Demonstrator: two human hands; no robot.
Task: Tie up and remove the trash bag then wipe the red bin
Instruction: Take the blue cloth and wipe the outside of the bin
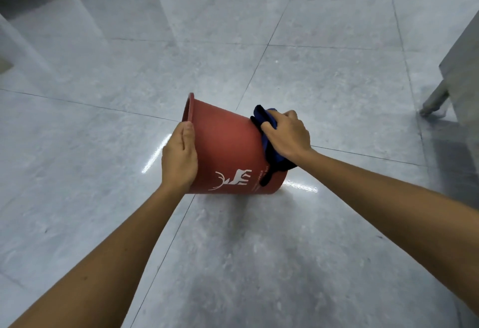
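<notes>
Mid-frame, the left hand (179,156) gripped the tilted red bin (228,151) while the right hand (286,133), fingers clutching a blue cloth (269,146), wiped its base; next, likely the sides.

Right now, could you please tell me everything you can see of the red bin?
The red bin is a round, tapered bucket of what looks like matte plastic, with a rolled rim and a white deer print beside small white lettering. It is tipped on its side, mouth facing left and away, base to the right, above the grey tiled floor. The left hand grips it near the rim; the right hand presses a blue and black cloth against its base end. No trash bag shows.
</notes>
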